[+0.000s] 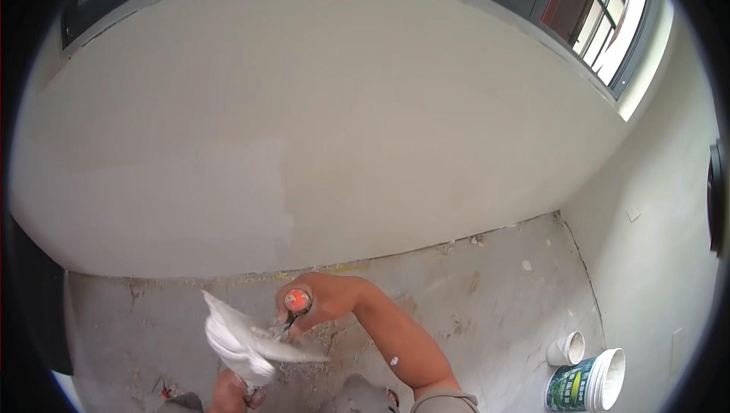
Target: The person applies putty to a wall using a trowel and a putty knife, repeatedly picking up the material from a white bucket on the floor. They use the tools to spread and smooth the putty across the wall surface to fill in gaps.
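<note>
My right hand [323,303] grips the red-ended handle [297,301] of a putty knife whose blade [293,350] lies flat, coated in white putty. My left hand [228,394], low at the frame's bottom edge, holds a second tool, a plaster board or trowel [228,337] heaped with white putty. The two tools touch, the knife blade resting across the putty load. Both hands hover above the dusty concrete floor [471,299], in front of a freshly skimmed white wall [319,124].
A white bucket with a green label [589,382] and a smaller white tub [566,348] stand on the floor at the lower right, by the right-hand wall [661,246]. Dark-framed windows [601,25] run above the wall. My shoes show at the bottom edge.
</note>
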Motion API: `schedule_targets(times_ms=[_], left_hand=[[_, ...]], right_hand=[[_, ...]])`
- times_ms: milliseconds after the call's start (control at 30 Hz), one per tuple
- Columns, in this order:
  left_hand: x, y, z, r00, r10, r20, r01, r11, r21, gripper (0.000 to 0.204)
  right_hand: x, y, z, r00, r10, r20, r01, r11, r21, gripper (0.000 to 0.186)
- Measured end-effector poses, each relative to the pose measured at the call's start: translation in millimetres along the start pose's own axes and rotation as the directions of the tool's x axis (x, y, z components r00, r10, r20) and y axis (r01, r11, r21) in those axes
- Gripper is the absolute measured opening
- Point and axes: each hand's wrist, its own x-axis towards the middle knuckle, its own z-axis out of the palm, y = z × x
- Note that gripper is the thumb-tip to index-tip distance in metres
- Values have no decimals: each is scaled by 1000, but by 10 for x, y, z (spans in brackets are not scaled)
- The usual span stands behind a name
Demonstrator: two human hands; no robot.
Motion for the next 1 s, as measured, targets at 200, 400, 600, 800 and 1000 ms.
schedule_targets(times_ms=[200,400,600,800,1000], left_hand=[[253,-38,212,995,-54,-89,59,997,47,52],[268,-315,214,970,-138,-199,150,987,49,47],[221,-570,103,929,-175,-326,197,980,35,44],[70,-572,67,911,-135,-389,131,991,-37,42],[-40,-437,-25,924,-77,-375,97,995,35,44]], right_hand=[[-540,2801,428,848,415,-330,-68,702,709,24],[-243,3856,731,431,718,-547,785,1,620,32],[425,3846,473,312,761,-569,905,-56,421,22],[794,4013,437,369,715,-594,906,-133,402,23],[946,4114,251,284,712,-642,926,-30,377,21]])
